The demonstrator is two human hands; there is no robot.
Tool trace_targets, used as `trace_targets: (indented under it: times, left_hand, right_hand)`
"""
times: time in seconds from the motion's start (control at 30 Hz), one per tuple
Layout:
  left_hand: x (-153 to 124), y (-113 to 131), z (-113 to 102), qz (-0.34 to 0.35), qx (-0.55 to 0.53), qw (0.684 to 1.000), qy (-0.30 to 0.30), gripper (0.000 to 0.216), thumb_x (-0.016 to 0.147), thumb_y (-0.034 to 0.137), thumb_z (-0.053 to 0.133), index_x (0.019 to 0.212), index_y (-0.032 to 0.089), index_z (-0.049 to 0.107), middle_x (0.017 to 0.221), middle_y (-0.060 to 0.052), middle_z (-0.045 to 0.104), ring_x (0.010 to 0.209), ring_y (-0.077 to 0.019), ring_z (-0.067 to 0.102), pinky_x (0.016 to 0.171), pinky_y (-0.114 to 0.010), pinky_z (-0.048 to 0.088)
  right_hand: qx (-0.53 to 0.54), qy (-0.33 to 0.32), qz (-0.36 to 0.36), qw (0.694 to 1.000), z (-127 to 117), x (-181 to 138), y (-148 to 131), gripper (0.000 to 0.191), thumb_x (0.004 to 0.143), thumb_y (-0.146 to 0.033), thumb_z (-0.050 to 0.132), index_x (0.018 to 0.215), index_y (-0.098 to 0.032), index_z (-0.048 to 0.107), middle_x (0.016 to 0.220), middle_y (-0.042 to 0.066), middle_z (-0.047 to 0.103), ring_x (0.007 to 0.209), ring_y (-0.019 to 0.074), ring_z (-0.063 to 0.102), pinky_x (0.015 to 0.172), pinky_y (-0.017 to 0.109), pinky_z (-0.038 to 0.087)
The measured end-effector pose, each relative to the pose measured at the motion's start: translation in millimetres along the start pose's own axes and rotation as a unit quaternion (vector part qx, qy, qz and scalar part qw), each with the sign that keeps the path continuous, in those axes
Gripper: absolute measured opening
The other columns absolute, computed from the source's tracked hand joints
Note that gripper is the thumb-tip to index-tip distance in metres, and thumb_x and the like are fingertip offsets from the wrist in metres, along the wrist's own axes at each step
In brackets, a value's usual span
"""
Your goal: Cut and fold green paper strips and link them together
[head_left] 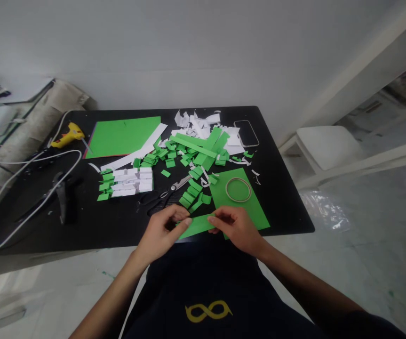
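Observation:
Between my two hands, at the near edge of the table, is a strip of green paper (197,226). My left hand (165,229) pinches its left end, thumb on top. My right hand (236,228) grips the right end between thumb and fingers. Just beyond the strip lie small folded green paper pieces (193,192). Black-handled scissors (169,192) rest on the table beyond my left hand. A green paper sheet (231,181) lies partly under my right hand, with a roll of tape (238,189) flat on it.
The black table (118,230) also holds a white-and-green folded paper piece (132,181), a green sheet stack (125,136), white paper scraps (197,123) and a phone-shaped object (246,133). A yellow glue gun (69,135) and a looped white cable (29,240) are left. A white stool (324,146) stands right.

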State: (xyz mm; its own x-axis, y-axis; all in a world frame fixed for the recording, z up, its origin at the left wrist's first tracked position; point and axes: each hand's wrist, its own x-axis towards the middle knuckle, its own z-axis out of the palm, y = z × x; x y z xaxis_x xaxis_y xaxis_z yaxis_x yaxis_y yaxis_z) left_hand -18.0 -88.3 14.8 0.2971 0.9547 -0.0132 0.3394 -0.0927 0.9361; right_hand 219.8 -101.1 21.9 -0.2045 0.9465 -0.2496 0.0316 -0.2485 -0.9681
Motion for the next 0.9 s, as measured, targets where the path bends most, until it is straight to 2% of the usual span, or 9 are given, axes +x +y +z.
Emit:
trace_targets:
  times: [0.1,0.23,0.33,0.43,0.53,0.63,0.7,0.8,0.9]
  left_hand:
    - [0.7,0.9,6.1,0.017,0.018,0.999,-0.028,0.019,0.096,0.036,0.069,0.087,0.019,0.073,0.080,-0.002,0.070,0.076,-0.0170,0.065,0.072,-0.027,0.049]
    - [-0.9,1.8,15.2,-0.008,-0.031,0.999,-0.015,0.023,0.096,0.037,0.068,0.083,0.018,0.069,0.071,0.000,0.063,0.067,-0.0146,0.058,0.064,-0.025,0.046]
    - [-2.9,4.1,26.1,-0.026,-0.060,0.996,-0.063,0.021,0.095,0.033,0.066,0.080,0.018,0.065,0.067,0.002,0.059,0.062,-0.0132,0.054,0.061,-0.024,0.043]
    - [-4.1,5.1,37.5,-0.027,-0.067,0.991,-0.111,0.022,0.093,0.029,0.064,0.075,0.018,0.058,0.066,0.004,0.054,0.061,-0.0124,0.050,0.059,-0.024,0.039]
    - [-4.1,3.4,43.3,-0.011,-0.064,0.995,-0.081,0.027,0.093,0.028,0.064,0.070,0.019,0.053,0.065,0.004,0.050,0.061,-0.0123,0.047,0.059,-0.024,0.037]
    - [-3.7,0.8,43.3,-0.002,-0.060,0.997,-0.043,0.029,0.096,0.032,0.064,0.071,0.019,0.055,0.066,0.003,0.052,0.062,-0.0133,0.049,0.059,-0.025,0.039]
    - [-3.5,0.4,41.3,0.006,-0.050,0.998,-0.047,0.028,0.096,0.033,0.064,0.073,0.019,0.059,0.066,0.002,0.055,0.062,-0.0142,0.051,0.059,-0.026,0.041]
    - [-2.9,3.6,34.6,0.014,-0.029,0.998,-0.054,0.018,0.094,0.030,0.068,0.080,0.019,0.064,0.070,0.001,0.063,0.065,-0.0158,0.058,0.062,-0.027,0.046]
    - [-2.0,9.3,23.8,0.022,-0.039,0.999,-0.027,0.013,0.092,0.030,0.071,0.098,0.019,0.069,0.080,-0.002,0.070,0.073,-0.0180,0.066,0.067,-0.028,0.052]
  right_hand:
    - [-0.016,0.003,-0.011,1.000,3.5,0.3,1.0,0.029,0.084,-0.046,0.084,0.079,-0.019,0.074,0.071,0.001,0.073,0.065,0.0182,0.074,0.066,0.032,0.063]
    - [0.014,0.065,-0.029,0.997,6.2,2.7,1.8,0.025,0.082,-0.044,0.085,0.087,-0.021,0.075,0.079,0.002,0.075,0.071,0.0186,0.073,0.068,0.032,0.064]
    - [0.036,0.118,-0.051,0.991,9.7,4.9,1.1,0.025,0.081,-0.039,0.086,0.096,-0.023,0.075,0.089,0.003,0.077,0.082,0.0198,0.075,0.078,0.034,0.064]
    - [0.048,0.124,-0.067,0.989,14.4,5.8,0.7,0.034,0.080,-0.036,0.087,0.108,-0.024,0.071,0.088,0.002,0.076,0.085,0.0205,0.075,0.081,0.035,0.063]
    - [0.043,0.098,-0.065,0.992,16.9,5.5,1.7,0.037,0.080,-0.039,0.087,0.110,-0.024,0.071,0.089,0.002,0.076,0.084,0.0205,0.075,0.079,0.035,0.063]
    - [0.027,0.092,-0.054,0.994,15.9,4.6,2.4,0.026,0.082,-0.043,0.085,0.095,-0.023,0.074,0.089,0.004,0.078,0.084,0.0209,0.075,0.078,0.035,0.062]
    - [0.005,0.096,-0.060,0.994,14.4,3.7,1.7,0.022,0.085,-0.043,0.082,0.088,-0.023,0.075,0.084,0.004,0.078,0.079,0.0204,0.074,0.073,0.034,0.061]
    - [-0.054,0.093,-0.105,0.989,12.8,1.6,-1.6,0.017,0.089,-0.041,0.080,0.086,-0.024,0.077,0.081,0.003,0.078,0.074,0.0205,0.072,0.070,0.034,0.059]
    - [-0.145,0.073,-0.170,0.972,11.6,-0.4,-6.4,0.013,0.095,-0.036,0.075,0.088,-0.025,0.078,0.084,0.003,0.080,0.077,0.0217,0.074,0.073,0.035,0.058]
